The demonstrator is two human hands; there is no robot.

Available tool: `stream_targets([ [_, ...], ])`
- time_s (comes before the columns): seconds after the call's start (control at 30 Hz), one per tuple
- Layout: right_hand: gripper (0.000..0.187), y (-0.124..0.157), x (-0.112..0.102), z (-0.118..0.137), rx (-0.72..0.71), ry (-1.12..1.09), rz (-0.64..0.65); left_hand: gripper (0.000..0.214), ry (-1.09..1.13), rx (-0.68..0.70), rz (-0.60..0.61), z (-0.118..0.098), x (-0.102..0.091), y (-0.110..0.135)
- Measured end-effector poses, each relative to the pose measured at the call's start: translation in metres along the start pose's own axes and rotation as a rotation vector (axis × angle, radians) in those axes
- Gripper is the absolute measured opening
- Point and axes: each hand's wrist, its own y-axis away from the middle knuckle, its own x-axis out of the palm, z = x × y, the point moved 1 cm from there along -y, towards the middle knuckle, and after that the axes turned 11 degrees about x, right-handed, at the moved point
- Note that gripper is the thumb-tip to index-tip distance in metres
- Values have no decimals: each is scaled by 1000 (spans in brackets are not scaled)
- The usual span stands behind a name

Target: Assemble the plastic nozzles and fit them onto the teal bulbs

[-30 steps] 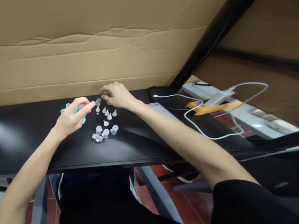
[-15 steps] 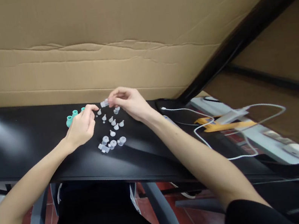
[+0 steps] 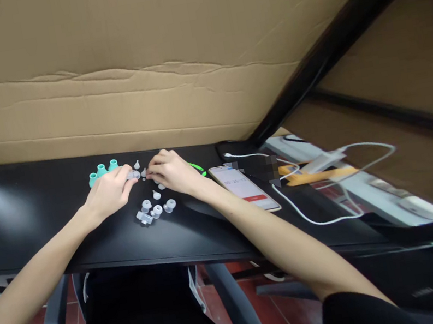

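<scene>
Nearest on my feed, three clear caps (image 3: 157,212) and a clear block (image 3: 145,218) lay grouped on the black table (image 3: 34,214), a white nozzle (image 3: 156,194) just beyond. Past them, the left hand (image 3: 107,192) pinched a clear piece (image 3: 132,175) between thumb and fingers; the right hand (image 3: 174,173) curled near it, though I couldn't tell whether its fingers gripped anything. Farther off, teal bulbs (image 3: 102,170) stood before the cardboard (image 3: 128,105).

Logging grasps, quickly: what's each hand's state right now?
Left hand: closed, apparently holding a clear plastic piece.
Right hand: beside small white pieces; whether it holds one cannot be told.
</scene>
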Motion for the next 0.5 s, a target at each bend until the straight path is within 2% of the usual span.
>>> stream_targets([
  [0.07,25,-1,7,1,-26,179,51,25,-53,39,16,1,-1,0],
  [0.13,27,-2,13,6,-35,257,57,29,-71,66,14,2,-1,1],
  [0.27,33,-8,17,11,-53,304,80,35,-83,126,3,7,3,1],
  [0.5,33,-10,16,16,-94,374,117,32,-138,213,-59,14,12,2],
])
